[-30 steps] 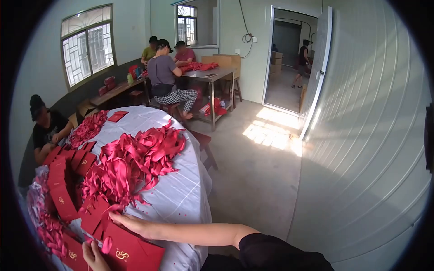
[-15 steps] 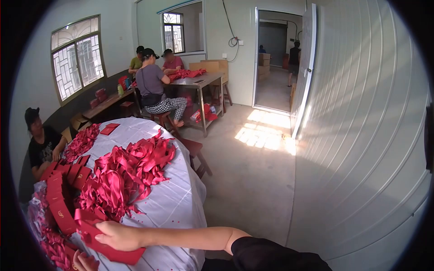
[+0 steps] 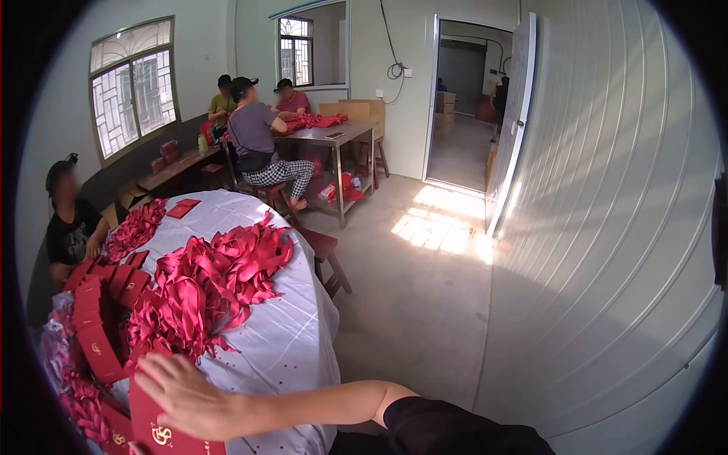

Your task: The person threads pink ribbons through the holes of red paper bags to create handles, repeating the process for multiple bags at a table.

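Note:
My right hand [image 3: 186, 396] is over a red bag [image 3: 161, 432] with gold print at the bottom left of the view. Its fingers are stretched out and lie across the bag's upper part. Of my left hand [image 3: 136, 449], only a sliver shows at the lower edge beside the same bag, so its grip is hidden. Just beyond my right hand is a big heap of red ribbons [image 3: 205, 292]. Left of it stands a row of red bags [image 3: 98, 350] with gold print, next to more ribbons [image 3: 82, 409].
A white cloth [image 3: 292, 334] covers the round table. One person [image 3: 72, 227] sits at its far left. Three people sit around a metal table [image 3: 341, 136] further back. A wooden stool [image 3: 322, 246] stands at the round table's right side, with an open door [image 3: 516, 121] beyond.
My right hand has gone from gripping red material to lying spread over the bag, whose gold print now shows. My left hand has dropped mostly out of view.

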The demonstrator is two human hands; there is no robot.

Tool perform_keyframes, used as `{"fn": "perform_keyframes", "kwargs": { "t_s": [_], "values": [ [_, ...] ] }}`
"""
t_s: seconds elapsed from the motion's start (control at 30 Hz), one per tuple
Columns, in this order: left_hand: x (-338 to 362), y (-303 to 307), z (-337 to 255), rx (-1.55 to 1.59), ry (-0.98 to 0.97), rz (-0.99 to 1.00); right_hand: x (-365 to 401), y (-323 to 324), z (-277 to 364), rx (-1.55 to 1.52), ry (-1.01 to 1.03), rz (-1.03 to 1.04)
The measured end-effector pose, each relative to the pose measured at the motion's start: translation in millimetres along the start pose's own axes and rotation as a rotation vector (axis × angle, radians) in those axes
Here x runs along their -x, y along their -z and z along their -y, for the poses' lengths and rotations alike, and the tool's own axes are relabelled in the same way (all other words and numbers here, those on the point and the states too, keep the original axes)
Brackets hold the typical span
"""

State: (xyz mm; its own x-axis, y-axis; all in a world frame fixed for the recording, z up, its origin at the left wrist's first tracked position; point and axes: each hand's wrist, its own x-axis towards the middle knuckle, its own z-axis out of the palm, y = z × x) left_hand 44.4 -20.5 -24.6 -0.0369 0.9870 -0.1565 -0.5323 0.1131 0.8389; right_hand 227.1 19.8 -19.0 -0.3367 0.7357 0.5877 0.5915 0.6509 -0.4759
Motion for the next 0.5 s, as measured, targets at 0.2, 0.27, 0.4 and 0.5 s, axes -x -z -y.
{"fn": "perform_keyframes", "kwargs": {
  "t_s": [0.2,0.27,0.4,0.5],
  "values": [
    [-5.6,-3.2,-6.7,0.023,0.008,-0.069,10.3,-38.1,-45.2,-0.588,-0.065,-0.063],
    [-28.6,19.9,-9.5,0.078,0.056,-0.034,9.4,-26.8,-43.7,-0.605,-0.134,-0.013],
    [-93.4,95.7,29.0,-0.497,-0.426,0.079,17.0,-28.5,-47.0,-0.664,-0.167,-0.067],
    [-38.9,26.3,-1.5,-0.455,-0.361,-0.076,23.4,-12.3,-40.8,-0.582,-0.11,-0.134]
  ]
}}
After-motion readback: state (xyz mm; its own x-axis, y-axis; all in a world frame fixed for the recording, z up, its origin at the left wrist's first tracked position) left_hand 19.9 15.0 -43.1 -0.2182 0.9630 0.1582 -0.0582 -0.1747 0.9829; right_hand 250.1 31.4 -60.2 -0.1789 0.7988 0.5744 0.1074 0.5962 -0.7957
